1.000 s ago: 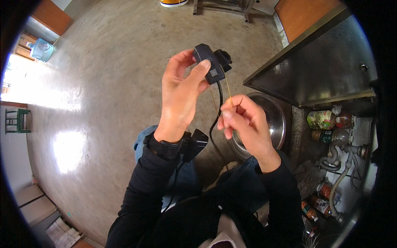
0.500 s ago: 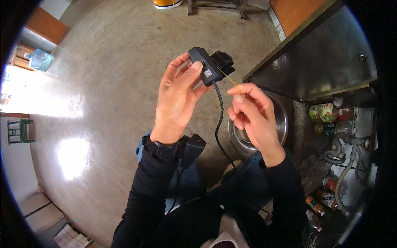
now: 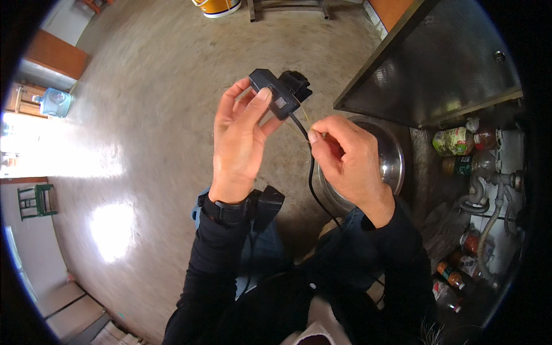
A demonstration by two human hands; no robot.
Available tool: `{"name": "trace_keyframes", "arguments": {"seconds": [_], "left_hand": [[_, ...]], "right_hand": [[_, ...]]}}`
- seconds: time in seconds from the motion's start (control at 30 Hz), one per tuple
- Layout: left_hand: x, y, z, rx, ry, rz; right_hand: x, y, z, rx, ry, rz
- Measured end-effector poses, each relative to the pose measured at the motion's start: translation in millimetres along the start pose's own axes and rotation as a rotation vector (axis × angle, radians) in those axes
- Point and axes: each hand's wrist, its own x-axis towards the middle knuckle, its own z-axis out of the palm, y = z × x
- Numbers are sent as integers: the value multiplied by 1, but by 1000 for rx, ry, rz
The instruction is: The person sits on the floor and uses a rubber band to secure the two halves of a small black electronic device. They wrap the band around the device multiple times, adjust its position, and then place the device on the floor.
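My left hand grips a small black box-shaped device between thumb and fingers. The box carries a pale square label, and a black strap-like part sits on its far side. A thin yellow band or string runs from the box toward my right hand, whose thumb and forefinger pinch it. From the box a black cable hangs past my right fingertips to my lap. Around my left wrist is a black strap bearing another black device.
A metal basin stands on the floor behind my right hand. To the right, a dark cabinet door hangs open beside bottles and grey pipes. Farther off are a yellow bucket, a blue water jug and a green stool.
My right hand has moved left and closer to the box and cable, its fingers now more closed. The yellow band looks shorter and slacker. The box has shifted slightly left.
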Motion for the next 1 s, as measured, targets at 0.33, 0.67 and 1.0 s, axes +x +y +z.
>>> {"name": "trace_keyframes", "arguments": {"seconds": [0.33, 0.67, 1.0], "left_hand": [[-2, -1, 4, 44, 16, 15], [-6, -2, 14, 390, 69, 265], [1, -2, 1, 690, -141, 224]], "right_hand": [[0, -1, -4, 90, -164, -33], [2, -2, -10, 682, -211, 353], [33, -10, -22, -153, -282, -332]]}}
